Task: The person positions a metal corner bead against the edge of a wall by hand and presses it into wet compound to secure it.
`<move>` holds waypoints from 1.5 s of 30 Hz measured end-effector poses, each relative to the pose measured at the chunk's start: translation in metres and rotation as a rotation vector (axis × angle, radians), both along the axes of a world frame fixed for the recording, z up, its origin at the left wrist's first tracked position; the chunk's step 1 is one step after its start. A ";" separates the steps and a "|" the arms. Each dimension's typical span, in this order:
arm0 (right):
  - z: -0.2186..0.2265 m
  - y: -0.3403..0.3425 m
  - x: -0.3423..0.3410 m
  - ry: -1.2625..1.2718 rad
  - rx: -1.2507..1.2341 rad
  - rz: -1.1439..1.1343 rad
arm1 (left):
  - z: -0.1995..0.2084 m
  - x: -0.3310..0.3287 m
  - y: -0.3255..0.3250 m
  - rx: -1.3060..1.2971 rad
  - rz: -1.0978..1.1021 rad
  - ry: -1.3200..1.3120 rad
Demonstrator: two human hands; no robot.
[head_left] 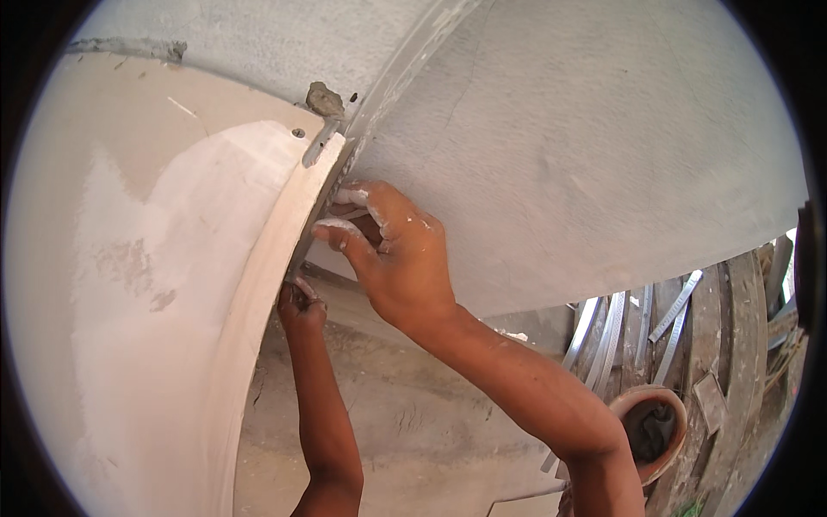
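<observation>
A pale wall board (172,258), smeared with white filler, has a raw cream edge (289,207). Along that edge runs a narrow dark grey strip (303,250), perhaps metal. My right hand (401,250), powdered white, has its fingers curled and its thumb and fingertips against the strip's upper part. Lower down, my left hand (303,306) is closed at the strip's lower end, its fingertips partly hidden by the board edge. Above the strip, a screw head (298,133) sits in the board near a grey lump of filler (325,99).
A large grey plastered panel (560,146) fills the upper right. Silver metal strips (610,336) lie on wooden planks (741,345) at lower right, beside a reddish-brown bucket (676,448) with dark contents. A stained surface (405,414) lies behind my forearms.
</observation>
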State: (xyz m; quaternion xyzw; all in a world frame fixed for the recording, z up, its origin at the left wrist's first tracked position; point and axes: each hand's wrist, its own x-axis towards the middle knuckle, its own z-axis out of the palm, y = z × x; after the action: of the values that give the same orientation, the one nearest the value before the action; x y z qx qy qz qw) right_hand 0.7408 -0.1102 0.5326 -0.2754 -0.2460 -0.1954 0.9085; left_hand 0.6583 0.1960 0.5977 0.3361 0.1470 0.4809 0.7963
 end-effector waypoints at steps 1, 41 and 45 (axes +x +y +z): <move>0.001 0.001 0.000 -0.006 0.011 -0.003 | 0.001 -0.004 -0.001 -0.005 -0.003 -0.049; -0.045 -0.012 0.051 -0.161 0.102 -0.116 | -0.042 -0.011 0.075 0.450 -0.232 0.070; -0.052 -0.005 0.052 -0.175 0.112 -0.058 | -0.028 -0.030 0.139 0.250 -0.516 -0.097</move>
State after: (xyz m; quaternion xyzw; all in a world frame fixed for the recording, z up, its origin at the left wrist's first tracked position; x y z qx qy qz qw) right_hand 0.7931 -0.1151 0.4803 -0.2131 -0.3052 -0.2585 0.8914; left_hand 0.6284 0.3353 0.5699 0.4347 -0.0421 0.2923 0.8508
